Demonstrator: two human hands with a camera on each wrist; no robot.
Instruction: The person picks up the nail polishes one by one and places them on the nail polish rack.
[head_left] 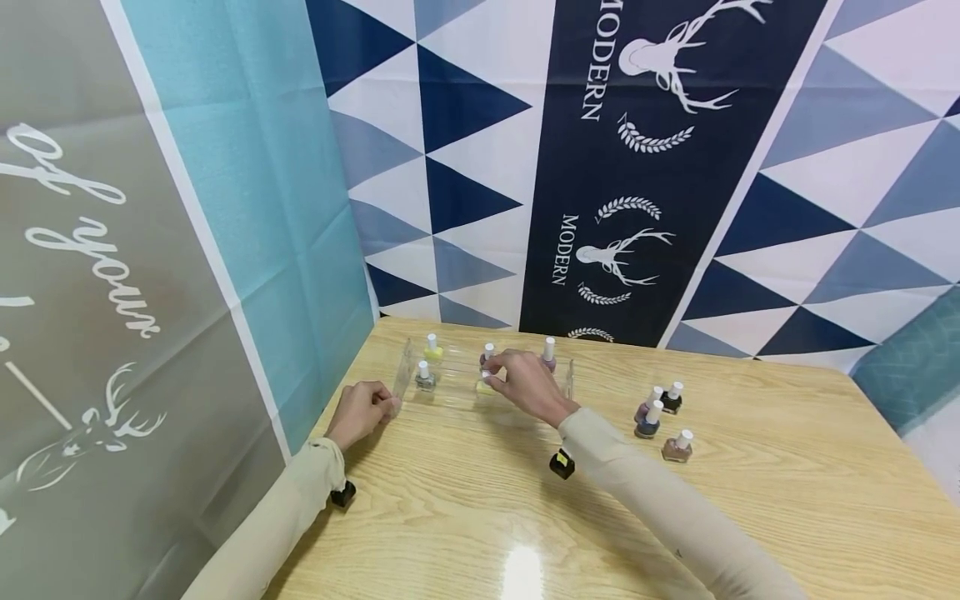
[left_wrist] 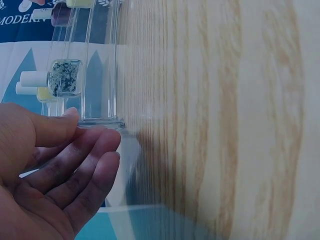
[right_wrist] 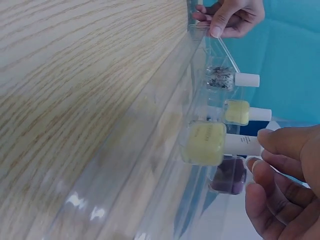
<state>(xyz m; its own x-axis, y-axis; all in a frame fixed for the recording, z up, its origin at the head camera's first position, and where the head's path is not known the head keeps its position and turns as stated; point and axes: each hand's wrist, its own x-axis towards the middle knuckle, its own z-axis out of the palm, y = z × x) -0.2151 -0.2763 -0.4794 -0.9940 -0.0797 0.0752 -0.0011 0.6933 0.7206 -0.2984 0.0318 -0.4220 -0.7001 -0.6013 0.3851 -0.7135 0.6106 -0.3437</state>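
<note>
A clear tiered rack (head_left: 406, 372) stands on the wooden table near the wall, holding several nail polish bottles. My left hand (head_left: 362, 411) grips the rack's left end panel between thumb and fingers. My right hand (right_wrist: 285, 175) pinches the white cap of a yellow nail polish bottle (right_wrist: 204, 143), whose base is at the front tier. Farther left on the rack sit a black-speckled bottle (left_wrist: 65, 78) and a second yellow bottle (right_wrist: 237, 112) behind it. A dark purple bottle (right_wrist: 229, 174) stands behind the gripped one. Another purple bottle (head_left: 549, 362) is toward the right end.
To the right on the table (head_left: 787, 467) stand a dark blue bottle (head_left: 647, 421), a mauve one, a black one (head_left: 672, 399) and a brownish-pink one (head_left: 677, 448). Printed cloth (head_left: 472, 167) hangs behind and to the left. A small black box (head_left: 562, 463) shows beside the right sleeve.
</note>
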